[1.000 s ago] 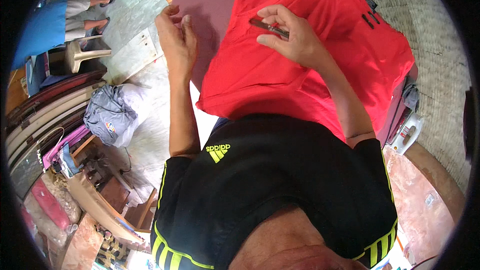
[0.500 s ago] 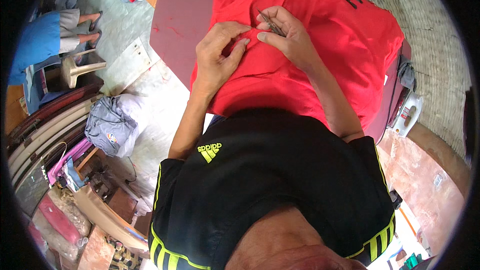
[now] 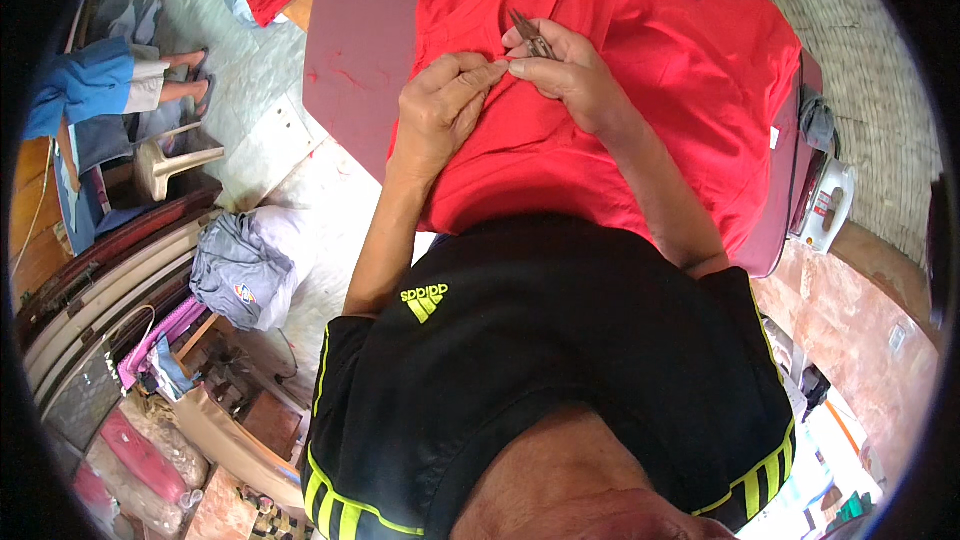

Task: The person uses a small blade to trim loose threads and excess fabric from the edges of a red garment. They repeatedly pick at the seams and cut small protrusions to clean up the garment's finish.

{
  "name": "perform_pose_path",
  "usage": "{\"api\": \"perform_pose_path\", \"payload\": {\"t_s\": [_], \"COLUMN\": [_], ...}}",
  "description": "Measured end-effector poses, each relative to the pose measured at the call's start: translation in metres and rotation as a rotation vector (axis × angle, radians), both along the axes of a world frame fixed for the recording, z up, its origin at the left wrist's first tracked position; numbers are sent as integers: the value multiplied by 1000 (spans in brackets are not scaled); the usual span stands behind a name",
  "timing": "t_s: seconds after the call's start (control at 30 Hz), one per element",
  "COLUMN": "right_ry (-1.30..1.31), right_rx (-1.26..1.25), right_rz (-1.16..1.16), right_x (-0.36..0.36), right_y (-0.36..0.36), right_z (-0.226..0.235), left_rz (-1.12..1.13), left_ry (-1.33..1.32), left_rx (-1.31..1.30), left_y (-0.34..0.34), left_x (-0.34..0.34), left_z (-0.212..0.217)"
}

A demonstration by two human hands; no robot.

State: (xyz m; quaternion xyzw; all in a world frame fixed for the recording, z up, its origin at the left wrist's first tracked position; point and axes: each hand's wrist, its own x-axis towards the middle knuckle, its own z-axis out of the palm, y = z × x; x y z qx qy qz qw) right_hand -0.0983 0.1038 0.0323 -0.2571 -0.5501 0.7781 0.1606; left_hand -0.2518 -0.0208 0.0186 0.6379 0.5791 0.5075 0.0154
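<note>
Left hand (image 3: 440, 108): fingertips pinched on thin, wrinkled red cloth (image 3: 560, 152), spread over smooth maroon table (image 3: 350, 65). Right hand (image 3: 575, 80) curls round slim, pointed metal snips (image 3: 534, 37); its thumb seemingly pinches cloth too.

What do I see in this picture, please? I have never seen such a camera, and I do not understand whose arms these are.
There is no machine here. A person wears a wide fisheye camera on the head, looking down, so straight edges bend toward the rim. The arms are the wearer's own, below them the black shirt.

A red garment lies spread on a maroon table, with some loose red threads beside it. The right hand holds small metal snips. The left hand meets it, fingertips together, over the garment; what exactly they pinch is too small to tell.

At the right is an iron; at the far left is another person.
</note>
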Motion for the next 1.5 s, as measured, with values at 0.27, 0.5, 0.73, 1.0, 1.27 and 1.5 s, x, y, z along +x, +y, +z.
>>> {"api": "perform_pose_path", "payload": {"t_s": [0.27,0.5,0.73,1.0,1.27,1.5], "right_ry": [-45,-217,-305,-351,-173,-75], "right_rx": [818,1371,1452,1449,1049,1108], "right_rz": [-186,-16,-5,87,-63,37], "right_x": [1,6,-1,-7,5,-3], "right_y": [-20,-24,-24,-24,-13,-6], "right_z": [5,19,16,20,13,5], "left_rz": [88,104,126,94,-47,-442], "left_ry": [-166,-278,-317,-38,-707,-297], "left_rx": [-222,-289,-341,-144,-264,-464], "left_y": [3,0,-5,-2,-3,15], "left_x": [-4,-6,-1,-3,-10,-49], "left_z": [4,0,6,4,-6,28]}}
